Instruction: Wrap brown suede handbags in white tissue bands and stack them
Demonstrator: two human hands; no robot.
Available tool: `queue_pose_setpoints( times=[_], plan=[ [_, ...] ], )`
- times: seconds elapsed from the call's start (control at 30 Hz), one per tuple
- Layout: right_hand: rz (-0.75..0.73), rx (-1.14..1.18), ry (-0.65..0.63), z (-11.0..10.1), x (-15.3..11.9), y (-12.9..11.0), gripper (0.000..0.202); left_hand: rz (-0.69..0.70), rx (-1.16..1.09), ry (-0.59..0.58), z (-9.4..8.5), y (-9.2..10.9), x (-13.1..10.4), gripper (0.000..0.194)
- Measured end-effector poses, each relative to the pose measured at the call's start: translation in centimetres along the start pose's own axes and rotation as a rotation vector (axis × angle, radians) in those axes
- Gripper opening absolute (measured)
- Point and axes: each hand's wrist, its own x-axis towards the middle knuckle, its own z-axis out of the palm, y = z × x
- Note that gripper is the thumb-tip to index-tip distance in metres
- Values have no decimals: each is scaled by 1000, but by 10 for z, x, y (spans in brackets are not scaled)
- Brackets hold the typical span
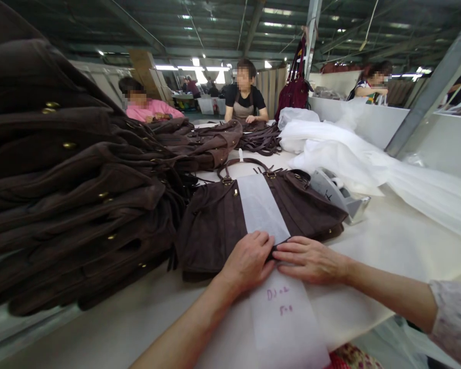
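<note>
A dark brown handbag (215,220) lies on the table in front of me, its handles toward the far side. Over its middle runs a strip of white sheet (263,202); the near end of white sheet, marked with purple handwriting, hangs toward me. My left hand (249,260) is at the bag's near edge, its fingers bent and closed on the white strip. Beside it my right hand (311,259) rests with fingers stretched out on the same edge and strip. Under the fingers, the bag's edge is partly hidden.
A tall stack of brown bags (61,195) rises at the left. A grey tape dispenser (338,195) stands right of the handbag. White foam sheets (341,148) are heaped at the right. Brown straps (261,138) lie farther back. A person (246,97) sits across the white table (399,256).
</note>
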Motion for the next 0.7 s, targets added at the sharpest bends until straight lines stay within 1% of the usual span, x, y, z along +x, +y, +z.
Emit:
queue_pose_setpoints(
  times=[0.07, 0.17, 0.27, 0.37, 0.43, 0.5, 0.6, 0.7],
  plan=[
    [-5, 13, 53, 9, 3, 2, 17, -1, -10, -12, -1, 1, -2, 31],
    [29, 88, 144, 14, -5, 3, 20, -12, 17, -16, -2, 1, -2, 35],
    [64, 163, 174, 10, -25, 1, 23, -9, 30, -17, -2, 1, -2, 37],
    [89, 176, 182, 5, -40, -4, 22, -9, 31, -33, -2, 1, -4, 38],
    [87, 152, 194, 4, -42, -8, 22, -14, 41, -42, -1, 2, -6, 37],
    [79, 104, 204, 2, -39, -10, 21, -21, 54, -50, -1, 2, -7, 33],
    [114, -12, 208, 3, -32, -9, 21, -30, 55, -60, -1, 3, -7, 29],
    [149, -93, 243, 7, -29, -7, 18, -48, 51, -57, 0, 3, -9, 33]
  ],
)
